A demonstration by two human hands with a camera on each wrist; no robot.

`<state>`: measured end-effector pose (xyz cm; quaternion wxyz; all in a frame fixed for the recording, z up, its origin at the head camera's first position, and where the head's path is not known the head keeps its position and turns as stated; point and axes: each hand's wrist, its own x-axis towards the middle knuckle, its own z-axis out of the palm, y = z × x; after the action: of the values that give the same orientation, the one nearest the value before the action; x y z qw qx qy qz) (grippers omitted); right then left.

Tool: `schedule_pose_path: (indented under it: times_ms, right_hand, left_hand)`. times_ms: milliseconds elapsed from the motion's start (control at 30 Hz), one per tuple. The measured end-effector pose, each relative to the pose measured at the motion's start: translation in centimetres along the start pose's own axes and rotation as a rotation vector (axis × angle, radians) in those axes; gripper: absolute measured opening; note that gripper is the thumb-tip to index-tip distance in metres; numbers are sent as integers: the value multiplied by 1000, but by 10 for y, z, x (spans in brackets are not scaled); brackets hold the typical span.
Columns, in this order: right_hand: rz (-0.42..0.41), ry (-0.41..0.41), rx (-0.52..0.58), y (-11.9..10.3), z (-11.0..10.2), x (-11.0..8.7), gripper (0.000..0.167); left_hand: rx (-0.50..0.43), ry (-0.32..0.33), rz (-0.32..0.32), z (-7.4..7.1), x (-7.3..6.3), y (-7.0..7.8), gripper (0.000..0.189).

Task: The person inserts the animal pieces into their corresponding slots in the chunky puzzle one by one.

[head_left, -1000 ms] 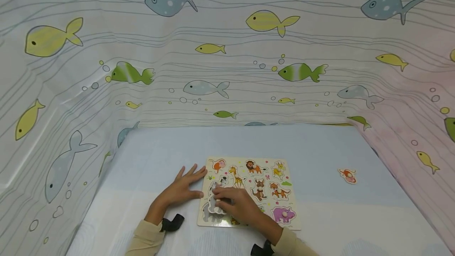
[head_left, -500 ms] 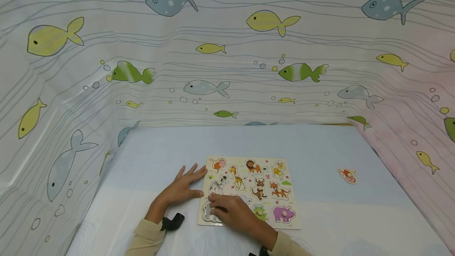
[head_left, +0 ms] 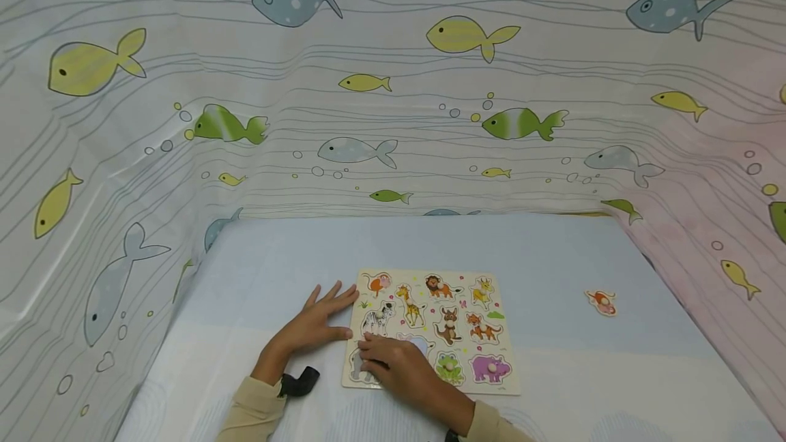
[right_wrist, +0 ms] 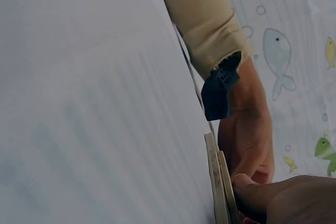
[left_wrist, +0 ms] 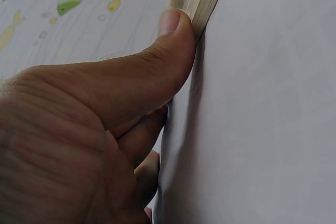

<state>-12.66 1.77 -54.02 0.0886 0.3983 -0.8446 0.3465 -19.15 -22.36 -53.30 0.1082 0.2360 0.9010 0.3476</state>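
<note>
A wooden animal puzzle board (head_left: 430,346) lies on the table. My right hand (head_left: 408,374) is over its lower left corner and pinches a grey elephant puzzle piece (head_left: 361,368), largely covered by the fingers in the head view. From the right wrist, the piece's wooden edge (right_wrist: 228,182) shows right against the edge of the board. Fingers spread, my left hand (head_left: 312,329) rests on the table at the board's left side, with thumb and fingertips at its edge. In the left wrist view, the thumb (left_wrist: 176,40) presses against that edge.
A loose monkey puzzle piece (head_left: 602,303) lies on the table to the right of the board. On the board sit several animals, among them a zebra (head_left: 377,319), a frog (head_left: 449,367) and a purple hippo (head_left: 491,368). A fish-patterned cloth (head_left: 393,114) hangs around the table.
My right hand has brought the elephant piece down from beside the zebra to the board's lower left corner, over the elephant picture there. The left hand stays in place.
</note>
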Motion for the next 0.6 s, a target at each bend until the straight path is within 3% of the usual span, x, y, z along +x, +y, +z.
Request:
schedule_pose_path:
  times_ms: [600]
  right_hand:
    - [24, -42, -148, -6, 2, 1, 25]
  left_hand:
    - [-5, -2, -7, 0, 0, 1, 81]
